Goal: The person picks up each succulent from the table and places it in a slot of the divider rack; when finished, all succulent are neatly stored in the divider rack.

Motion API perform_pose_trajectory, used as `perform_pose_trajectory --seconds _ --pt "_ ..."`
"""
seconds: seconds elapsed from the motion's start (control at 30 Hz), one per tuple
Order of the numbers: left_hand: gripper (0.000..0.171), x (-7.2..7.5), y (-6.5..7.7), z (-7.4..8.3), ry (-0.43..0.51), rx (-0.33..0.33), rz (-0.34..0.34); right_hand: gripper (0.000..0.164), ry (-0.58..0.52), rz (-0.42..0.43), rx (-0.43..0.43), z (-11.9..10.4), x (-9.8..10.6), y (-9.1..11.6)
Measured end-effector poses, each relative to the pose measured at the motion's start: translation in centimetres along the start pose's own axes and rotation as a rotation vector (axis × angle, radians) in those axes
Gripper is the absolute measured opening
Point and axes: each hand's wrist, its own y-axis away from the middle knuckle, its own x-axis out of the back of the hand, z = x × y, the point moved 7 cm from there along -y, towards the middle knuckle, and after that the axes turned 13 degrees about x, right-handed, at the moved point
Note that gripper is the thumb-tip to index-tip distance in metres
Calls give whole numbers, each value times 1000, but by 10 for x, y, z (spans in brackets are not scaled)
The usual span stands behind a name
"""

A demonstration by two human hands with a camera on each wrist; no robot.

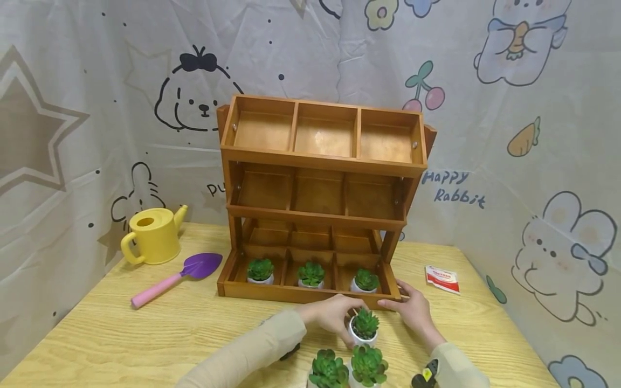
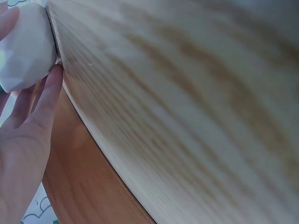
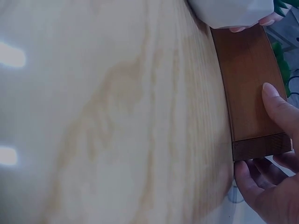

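Note:
My left hand (image 1: 333,317) holds a small potted succulent (image 1: 364,325) by its white pot (image 2: 27,46), thumb on one side and fingers on the other. The pot is just in front of the wooden shelf's (image 1: 310,293) lowest tier. At that tier's right front corner, my right hand (image 1: 412,308) grips the wood, its thumb on the front board (image 3: 250,88) and fingers around the end. Three more succulents stand in the bottom front compartments: a left one (image 1: 260,269), a middle one (image 1: 311,274) and a right one (image 1: 366,280).
Two succulents, one on the left (image 1: 328,369) and one on the right (image 1: 367,366), stand at the table's near edge. A yellow watering can (image 1: 154,237) and a purple trowel (image 1: 201,265) with a pink handle lie left of the shelf. A red-and-white packet (image 1: 442,279) is on the right.

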Motion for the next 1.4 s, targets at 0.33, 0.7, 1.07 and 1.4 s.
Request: perform_pose_trajectory --seconds 0.33,0.7,1.07,1.4 --pt "64 5 2 -1 -49 -35 73 85 1 5 6 1 1 1" --pt "66 13 8 1 -60 -56 167 87 4 6 -11 5 -1 -1" --pt "64 31 28 18 -104 -135 229 87 -1 0 1 2 -2 0" --pt "65 54 48 22 -61 -138 221 87 7 -1 5 0 -1 0"
